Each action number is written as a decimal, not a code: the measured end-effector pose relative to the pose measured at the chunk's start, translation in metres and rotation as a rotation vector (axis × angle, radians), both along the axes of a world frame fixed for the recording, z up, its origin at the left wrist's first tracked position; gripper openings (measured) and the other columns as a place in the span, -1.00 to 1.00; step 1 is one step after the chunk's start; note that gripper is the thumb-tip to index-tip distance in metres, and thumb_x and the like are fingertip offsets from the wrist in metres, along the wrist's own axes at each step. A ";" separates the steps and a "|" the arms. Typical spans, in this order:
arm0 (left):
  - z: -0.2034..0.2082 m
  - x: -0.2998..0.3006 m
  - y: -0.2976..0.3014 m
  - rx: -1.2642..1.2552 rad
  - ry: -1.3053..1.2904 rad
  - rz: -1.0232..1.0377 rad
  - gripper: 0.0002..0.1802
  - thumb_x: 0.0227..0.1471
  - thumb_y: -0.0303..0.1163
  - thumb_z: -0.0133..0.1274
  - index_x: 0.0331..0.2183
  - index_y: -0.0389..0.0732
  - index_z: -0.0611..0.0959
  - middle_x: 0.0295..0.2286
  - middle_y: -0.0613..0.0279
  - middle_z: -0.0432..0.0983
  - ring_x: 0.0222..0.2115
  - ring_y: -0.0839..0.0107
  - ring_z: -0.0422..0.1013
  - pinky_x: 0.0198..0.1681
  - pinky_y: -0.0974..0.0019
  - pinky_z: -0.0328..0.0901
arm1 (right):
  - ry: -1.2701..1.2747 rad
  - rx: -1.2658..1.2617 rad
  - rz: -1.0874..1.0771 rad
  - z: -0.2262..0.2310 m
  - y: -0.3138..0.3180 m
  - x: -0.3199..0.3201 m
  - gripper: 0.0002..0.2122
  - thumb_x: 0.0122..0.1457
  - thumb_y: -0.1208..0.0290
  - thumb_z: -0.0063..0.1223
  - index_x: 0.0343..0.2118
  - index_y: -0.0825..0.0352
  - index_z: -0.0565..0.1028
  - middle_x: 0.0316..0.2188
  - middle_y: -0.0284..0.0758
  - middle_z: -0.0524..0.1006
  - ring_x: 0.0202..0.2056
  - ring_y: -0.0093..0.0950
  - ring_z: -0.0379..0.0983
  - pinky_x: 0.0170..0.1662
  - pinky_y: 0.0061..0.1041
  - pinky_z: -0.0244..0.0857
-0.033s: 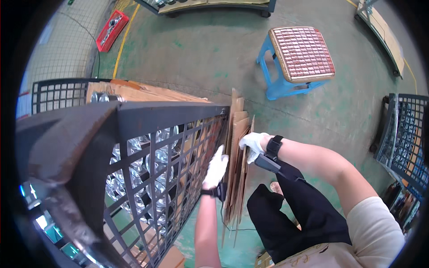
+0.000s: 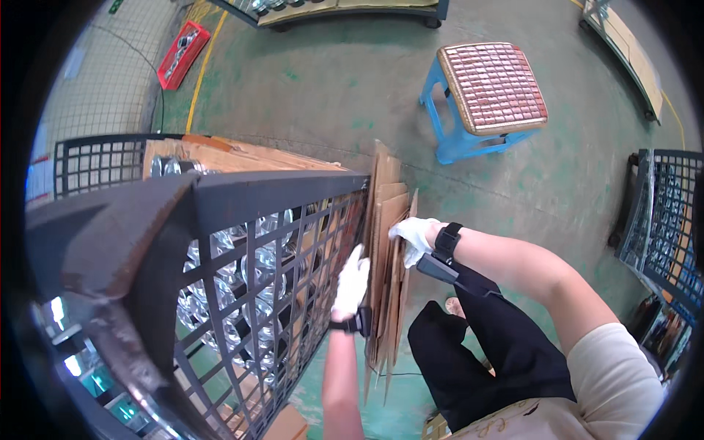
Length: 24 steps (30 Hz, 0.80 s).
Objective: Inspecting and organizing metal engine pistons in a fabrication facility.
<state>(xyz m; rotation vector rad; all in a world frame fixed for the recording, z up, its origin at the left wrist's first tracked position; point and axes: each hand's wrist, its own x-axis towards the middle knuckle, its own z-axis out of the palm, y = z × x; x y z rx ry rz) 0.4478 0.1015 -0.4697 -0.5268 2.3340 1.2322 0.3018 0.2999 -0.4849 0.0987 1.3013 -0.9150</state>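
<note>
Evidently, the left hand (image 2: 352, 284), in a white fabric glove, is spread flat with its fingers extended. Just to its right, the upright stack of thin brown cardboard sheets (image 2: 380, 235) stands between the two hands; whether the left glove touches it cannot be told. The right hand (image 2: 413, 239), gloved likewise, has its fingers bent over the right-hand edges of the sheets; the thumb is hidden, so I cannot tell whether it is clamped on them.

Close to the left hand's left stands a dark grey metal mesh panel (image 2: 251, 268), with shiny clear rounded pieces (image 2: 262, 282) showing through its openings. Beyond the right hand and a little to its right is a blue plastic stool with a reddish checked seat (image 2: 496, 89). Well ahead and left of both hands lies a red rectangular crate (image 2: 170, 79).
</note>
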 end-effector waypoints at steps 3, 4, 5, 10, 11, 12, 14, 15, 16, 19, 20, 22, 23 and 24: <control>0.068 0.026 0.013 -0.130 0.076 0.226 -0.61 0.21 -0.36 -0.10 0.01 -0.36 0.47 -0.03 -0.07 0.44 0.02 0.16 0.36 0.11 0.23 0.20 | -0.362 0.038 -0.387 0.013 0.009 0.004 -0.28 0.21 -0.05 -0.15 0.19 0.54 0.09 0.12 0.18 0.24 0.16 -0.01 0.20 0.07 -0.16 0.29; 0.088 0.041 0.017 -0.292 0.155 0.214 -0.63 0.20 -0.38 -0.10 0.00 -0.36 0.47 -0.06 -0.08 0.45 -0.01 0.09 0.37 0.11 0.21 0.21 | -0.405 -0.002 -0.456 0.020 0.015 0.007 -0.22 0.24 -0.11 -0.25 0.21 0.60 -0.01 0.14 0.26 0.18 0.20 0.03 0.13 0.11 -0.11 0.24; 0.105 0.053 0.028 -0.441 0.242 0.194 -0.64 0.19 -0.40 -0.10 -0.02 -0.35 0.47 -0.09 -0.08 0.47 -0.04 0.02 0.38 0.11 0.19 0.22 | -0.281 0.054 -0.495 0.006 0.030 0.017 -0.41 0.23 -0.09 -0.21 0.04 0.41 0.24 -0.12 0.13 0.45 -0.15 0.13 0.43 -0.35 0.02 0.33; 0.164 0.119 0.084 -0.768 0.367 -0.085 -0.67 0.07 -0.50 -0.01 -0.08 -0.30 0.53 -0.08 -0.05 0.46 0.01 0.07 0.34 0.19 -0.01 0.09 | 0.835 0.276 0.241 -0.034 0.179 0.064 -0.75 0.00 0.26 -0.01 -0.33 0.28 0.57 -0.38 -0.09 0.57 -0.31 -0.06 0.52 -0.26 -0.19 0.41; 0.170 0.134 0.090 -0.802 0.291 -0.165 -0.67 0.04 -0.47 0.03 -0.10 -0.26 0.56 -0.10 0.06 0.49 0.05 0.15 0.32 0.24 -0.06 -0.01 | 0.833 0.433 0.351 -0.043 0.214 0.080 -0.77 0.00 0.28 -0.02 -0.41 0.31 0.60 -0.34 -0.08 0.58 -0.26 -0.07 0.53 -0.22 -0.23 0.41; 0.181 0.147 0.098 -0.828 0.227 -0.244 -0.70 0.02 -0.45 0.05 -0.14 -0.22 0.58 -0.11 0.12 0.50 0.03 0.18 0.33 0.24 -0.09 -0.05 | 0.723 0.603 0.297 -0.055 0.262 0.103 -0.77 0.02 0.30 -0.03 -0.41 0.32 0.61 -0.30 -0.07 0.57 -0.23 -0.09 0.53 -0.20 -0.25 0.41; 0.207 0.166 0.104 -0.903 0.149 -0.365 -0.80 -0.05 -0.40 0.08 -0.29 -0.12 0.64 -0.22 0.28 0.55 -0.08 0.28 0.41 0.24 -0.18 -0.10 | 0.619 0.902 0.165 -0.012 0.302 0.128 -0.78 0.02 0.34 -0.02 -0.36 0.32 0.61 -0.26 -0.05 0.55 -0.17 -0.10 0.51 -0.17 -0.25 0.41; 0.216 0.171 0.106 -0.905 0.156 -0.366 -0.80 -0.05 -0.40 0.08 -0.29 -0.12 0.64 -0.22 0.28 0.55 -0.08 0.28 0.41 0.24 -0.18 -0.10 | 0.628 0.975 0.212 -0.026 0.355 0.159 -0.78 0.04 0.37 -0.05 -0.35 0.32 0.60 -0.23 -0.06 0.54 -0.14 -0.10 0.50 -0.15 -0.25 0.40; 0.225 0.183 0.105 -0.886 0.129 -0.364 -0.83 -0.05 -0.40 0.08 -0.32 -0.11 0.65 -0.27 0.29 0.56 -0.13 0.30 0.43 0.23 -0.18 -0.09 | 0.631 0.988 0.209 -0.030 0.390 0.186 -0.79 0.06 0.42 -0.09 -0.36 0.32 0.60 -0.21 -0.08 0.54 -0.13 -0.14 0.50 -0.15 -0.27 0.41; 0.238 0.215 0.087 -0.964 0.234 -0.388 -0.87 -0.02 -0.37 0.04 -0.39 -0.11 0.66 -0.39 0.30 0.58 -0.28 0.34 0.48 0.21 -0.13 -0.02 | 0.741 0.728 1.298 -0.075 0.550 0.279 -0.84 0.00 0.42 0.01 -0.42 0.13 0.64 -0.33 -0.35 0.62 -0.29 -0.39 0.57 -0.31 -0.45 0.43; 0.236 0.228 0.071 -0.978 0.210 -0.343 -0.87 -0.02 -0.37 0.03 -0.41 -0.12 0.66 -0.42 0.28 0.58 -0.31 0.33 0.48 0.19 -0.15 0.01 | 0.736 0.731 1.300 -0.061 0.582 0.296 -0.84 0.00 0.40 0.02 -0.40 0.12 0.65 -0.32 -0.37 0.63 -0.29 -0.38 0.57 -0.31 -0.45 0.42; 0.230 0.256 0.043 -1.059 0.178 -0.240 -0.86 -0.02 -0.37 0.01 -0.43 -0.13 0.66 -0.47 0.24 0.56 -0.37 0.31 0.47 0.17 -0.16 0.05 | 0.729 0.752 1.324 -0.060 0.637 0.329 -0.84 0.06 0.34 0.04 -0.37 0.14 0.65 -0.26 -0.35 0.62 -0.22 -0.39 0.57 -0.24 -0.41 0.44; 0.244 0.279 0.040 -1.214 0.107 -0.222 -0.86 -0.01 -0.37 0.01 -0.43 -0.13 0.66 -0.49 0.23 0.55 -0.38 0.29 0.46 0.16 -0.16 0.06 | 0.640 0.680 1.374 -0.062 0.597 0.335 -0.83 0.06 0.32 0.05 -0.34 0.14 0.65 -0.25 -0.36 0.62 -0.20 -0.39 0.57 -0.22 -0.41 0.44; 0.247 0.305 0.030 -1.229 0.105 -0.097 -0.82 0.00 -0.32 -0.01 -0.41 -0.11 0.67 -0.44 0.18 0.57 -0.33 0.27 0.48 0.12 -0.06 0.14 | 0.659 0.663 1.376 -0.055 0.602 0.339 -0.83 0.05 0.28 0.08 -0.34 0.12 0.65 -0.26 -0.37 0.62 -0.20 -0.39 0.56 -0.21 -0.41 0.45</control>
